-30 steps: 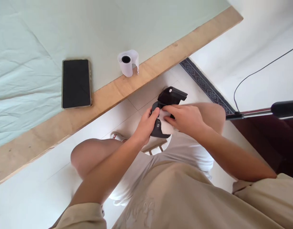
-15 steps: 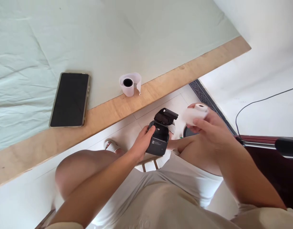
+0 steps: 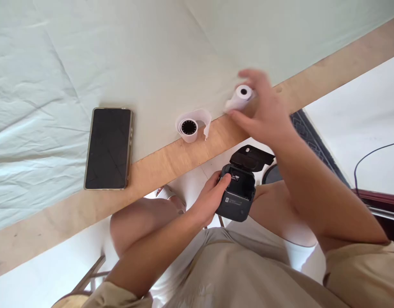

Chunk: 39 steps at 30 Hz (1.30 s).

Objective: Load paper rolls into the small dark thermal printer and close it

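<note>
My left hand [image 3: 213, 196] is closed around a small black portable printer [image 3: 237, 205], thumb on its inner rim. The printer's lid [image 3: 250, 159] is swung up, and its paper bay shows no roll. My right hand [image 3: 264, 102], a little blurred, is at the table's edge with thumb and fingers spread around a white paper roll [image 3: 243, 95]. That roll stands upright on the table, its loose end trailing left. Left of it, a second paper roll [image 3: 188, 131] with a dark core stands partly unwound.
A dark-screened smartphone [image 3: 108, 147] lies on the pale green cloth [image 3: 145, 51] at left. The table's bare wooden edge [image 3: 165, 162] runs diagonally above my knees. A wooden stool [image 3: 73, 299] is at lower left, and a thin black cable [image 3: 373, 152] hangs at right.
My right hand has carried the paper roll from above my knee up and left to the table's edge, and its fingers have spread. My left hand still holds the printer.
</note>
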Each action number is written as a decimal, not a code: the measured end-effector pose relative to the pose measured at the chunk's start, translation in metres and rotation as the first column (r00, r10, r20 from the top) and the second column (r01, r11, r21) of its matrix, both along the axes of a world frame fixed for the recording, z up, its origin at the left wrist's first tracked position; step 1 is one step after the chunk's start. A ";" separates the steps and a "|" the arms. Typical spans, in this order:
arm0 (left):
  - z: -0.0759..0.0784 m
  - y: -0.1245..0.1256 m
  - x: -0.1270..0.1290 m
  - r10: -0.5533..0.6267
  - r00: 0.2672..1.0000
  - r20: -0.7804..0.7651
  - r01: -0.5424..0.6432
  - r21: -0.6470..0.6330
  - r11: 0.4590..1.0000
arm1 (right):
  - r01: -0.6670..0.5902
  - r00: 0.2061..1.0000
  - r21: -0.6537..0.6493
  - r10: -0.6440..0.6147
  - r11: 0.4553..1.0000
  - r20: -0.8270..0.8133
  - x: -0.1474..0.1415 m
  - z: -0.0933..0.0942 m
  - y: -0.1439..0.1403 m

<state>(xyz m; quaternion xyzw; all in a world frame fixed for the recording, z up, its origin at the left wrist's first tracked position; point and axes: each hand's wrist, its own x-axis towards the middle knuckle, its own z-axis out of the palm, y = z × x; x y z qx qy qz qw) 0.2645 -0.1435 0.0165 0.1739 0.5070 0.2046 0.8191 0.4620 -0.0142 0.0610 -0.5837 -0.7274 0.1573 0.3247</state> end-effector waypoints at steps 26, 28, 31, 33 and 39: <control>-0.011 -0.004 -0.006 0.107 0.994 0.000 -0.107 0.024 0.994 | -0.252 0.602 -0.228 -0.032 0.940 -0.798 0.009 0.014 -0.079; -0.014 -0.007 -0.002 0.130 0.991 -0.001 -0.130 0.036 0.991 | -0.228 0.636 -0.234 -0.038 0.945 -0.771 0.019 0.005 -0.101; -0.019 -0.011 0.002 0.152 0.988 -0.023 -0.151 0.054 0.987 | -0.141 0.778 -0.218 -0.028 0.966 -0.627 0.018 -0.012 -0.126; -0.023 -0.012 0.005 0.174 0.983 -0.057 -0.169 0.087 0.982 | -0.131 0.879 -0.143 0.049 0.981 -0.475 0.014 -0.023 -0.136; -0.030 -0.012 0.011 0.200 0.969 -0.148 -0.159 0.251 0.955 | -0.192 0.981 -0.043 0.193 0.980 0.030 0.018 -0.047 -0.139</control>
